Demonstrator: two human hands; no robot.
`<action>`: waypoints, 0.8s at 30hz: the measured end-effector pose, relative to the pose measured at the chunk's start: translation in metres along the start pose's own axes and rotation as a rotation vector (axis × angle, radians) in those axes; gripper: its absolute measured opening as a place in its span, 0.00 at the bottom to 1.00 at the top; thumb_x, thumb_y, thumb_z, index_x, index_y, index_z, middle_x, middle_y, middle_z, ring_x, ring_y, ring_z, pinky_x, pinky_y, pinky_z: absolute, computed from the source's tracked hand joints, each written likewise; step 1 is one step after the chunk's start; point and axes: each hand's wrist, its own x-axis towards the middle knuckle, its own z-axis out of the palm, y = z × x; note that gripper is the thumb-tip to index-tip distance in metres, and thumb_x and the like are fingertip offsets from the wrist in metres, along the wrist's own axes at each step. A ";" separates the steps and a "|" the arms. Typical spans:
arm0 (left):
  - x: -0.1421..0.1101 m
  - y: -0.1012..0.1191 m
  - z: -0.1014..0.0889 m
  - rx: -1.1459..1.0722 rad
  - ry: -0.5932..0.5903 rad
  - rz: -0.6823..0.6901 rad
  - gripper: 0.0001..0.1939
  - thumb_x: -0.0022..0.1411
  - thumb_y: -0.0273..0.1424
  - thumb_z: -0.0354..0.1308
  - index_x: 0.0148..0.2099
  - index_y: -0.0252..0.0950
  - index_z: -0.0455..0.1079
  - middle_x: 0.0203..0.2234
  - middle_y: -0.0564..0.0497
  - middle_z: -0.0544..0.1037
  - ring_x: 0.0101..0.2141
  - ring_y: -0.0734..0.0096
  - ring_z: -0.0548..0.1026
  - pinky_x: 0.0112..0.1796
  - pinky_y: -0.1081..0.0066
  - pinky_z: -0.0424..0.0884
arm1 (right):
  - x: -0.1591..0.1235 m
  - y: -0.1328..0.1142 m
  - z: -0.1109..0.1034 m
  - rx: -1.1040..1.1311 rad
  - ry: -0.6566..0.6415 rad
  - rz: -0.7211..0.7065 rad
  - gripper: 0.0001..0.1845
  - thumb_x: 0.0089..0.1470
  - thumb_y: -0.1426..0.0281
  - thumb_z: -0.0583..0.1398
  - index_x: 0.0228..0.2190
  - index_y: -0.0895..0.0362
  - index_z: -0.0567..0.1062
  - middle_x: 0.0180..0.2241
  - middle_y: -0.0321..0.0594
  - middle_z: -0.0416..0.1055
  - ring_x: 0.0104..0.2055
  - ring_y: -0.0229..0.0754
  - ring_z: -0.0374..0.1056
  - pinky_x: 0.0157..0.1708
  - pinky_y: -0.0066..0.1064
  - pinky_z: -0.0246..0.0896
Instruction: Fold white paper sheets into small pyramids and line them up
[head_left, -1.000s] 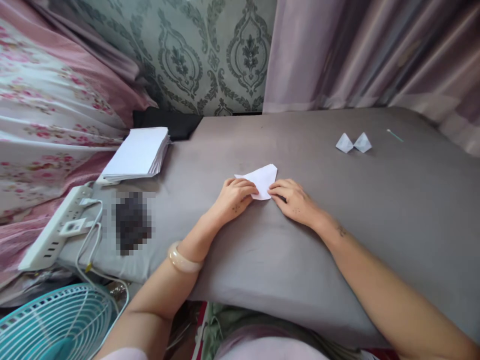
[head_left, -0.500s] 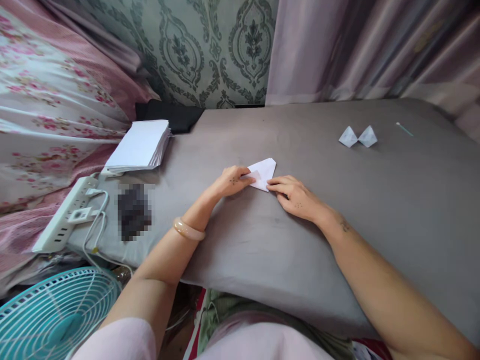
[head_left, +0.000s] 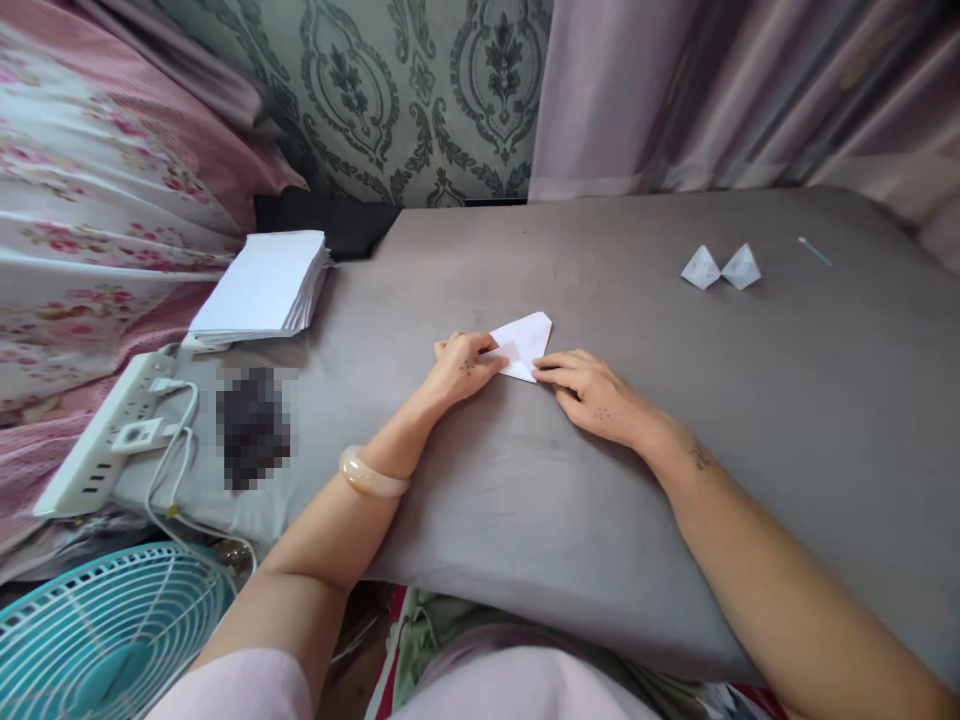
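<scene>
Head view: my left hand [head_left: 463,367] pinches folded paper [head_left: 531,338], right hand [head_left: 598,397] touches corner toward grey surface's [head_left: 525,530] near edge, grip unclear; even pressure should crease cleaner.

two hands [head_left: 465,370] | one folded sheet [head_left: 529,338] | two paper diamonds [head_left: 702,268] | one paper stack [head_left: 261,283] | one power strip [head_left: 101,440] | one fan [head_left: 124,635]

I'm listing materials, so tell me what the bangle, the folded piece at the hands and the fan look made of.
Bangle: polished stone or glossy plastic, by its shine and cream-amber tones.
Folded piece: matte white paper, by its thin, straight-creased edges.
Fan: probably smooth teal plastic; its pale bars could be coated metal.
</scene>
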 end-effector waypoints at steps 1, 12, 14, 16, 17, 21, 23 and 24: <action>0.000 0.000 0.000 -0.013 -0.004 -0.011 0.10 0.57 0.36 0.55 0.34 0.35 0.73 0.25 0.52 0.73 0.36 0.64 0.69 0.50 0.56 0.56 | 0.000 -0.001 -0.001 0.000 -0.002 -0.001 0.24 0.55 0.79 0.51 0.49 0.51 0.76 0.52 0.40 0.71 0.54 0.47 0.64 0.55 0.44 0.60; 0.001 0.005 -0.001 -0.064 0.006 -0.113 0.11 0.55 0.32 0.57 0.42 0.37 0.71 0.31 0.51 0.75 0.37 0.65 0.71 0.49 0.58 0.58 | -0.002 -0.004 -0.004 0.023 0.014 -0.006 0.29 0.52 0.81 0.51 0.52 0.51 0.73 0.52 0.38 0.72 0.52 0.46 0.67 0.53 0.43 0.63; 0.002 0.005 -0.001 -0.071 0.006 -0.113 0.12 0.55 0.31 0.57 0.44 0.38 0.70 0.32 0.51 0.75 0.37 0.66 0.71 0.50 0.58 0.58 | -0.002 -0.006 -0.007 0.009 -0.006 -0.025 0.30 0.51 0.82 0.51 0.52 0.49 0.73 0.53 0.37 0.71 0.52 0.46 0.67 0.54 0.44 0.62; 0.002 0.005 -0.001 -0.071 0.001 -0.118 0.13 0.55 0.31 0.57 0.44 0.38 0.70 0.32 0.51 0.75 0.38 0.66 0.71 0.50 0.58 0.58 | -0.002 -0.008 -0.010 -0.024 -0.030 -0.038 0.29 0.51 0.82 0.51 0.50 0.48 0.74 0.54 0.38 0.70 0.53 0.47 0.66 0.55 0.45 0.61; 0.002 0.005 -0.001 -0.069 0.000 -0.121 0.12 0.55 0.30 0.57 0.44 0.38 0.69 0.33 0.51 0.76 0.38 0.66 0.71 0.50 0.58 0.58 | -0.003 -0.009 -0.011 -0.041 -0.040 -0.039 0.29 0.52 0.82 0.51 0.50 0.48 0.75 0.55 0.38 0.70 0.53 0.46 0.66 0.55 0.45 0.61; 0.003 0.006 -0.001 -0.063 -0.005 -0.134 0.12 0.56 0.29 0.56 0.44 0.37 0.69 0.35 0.50 0.76 0.39 0.65 0.71 0.51 0.57 0.57 | -0.003 -0.011 -0.013 -0.080 -0.071 -0.041 0.27 0.54 0.81 0.51 0.50 0.49 0.75 0.55 0.40 0.70 0.53 0.46 0.65 0.55 0.44 0.61; 0.003 0.006 0.000 -0.059 -0.004 -0.137 0.12 0.56 0.29 0.55 0.44 0.37 0.69 0.35 0.50 0.77 0.39 0.65 0.71 0.51 0.57 0.57 | -0.003 -0.011 -0.013 -0.079 -0.076 -0.038 0.27 0.55 0.80 0.51 0.51 0.49 0.75 0.55 0.40 0.69 0.54 0.47 0.64 0.55 0.45 0.61; 0.003 0.006 0.000 -0.057 -0.001 -0.139 0.11 0.56 0.29 0.55 0.43 0.37 0.69 0.35 0.50 0.77 0.40 0.64 0.71 0.50 0.57 0.57 | -0.003 -0.010 -0.013 -0.074 -0.077 -0.036 0.27 0.55 0.80 0.51 0.51 0.48 0.75 0.55 0.39 0.69 0.53 0.47 0.64 0.55 0.45 0.61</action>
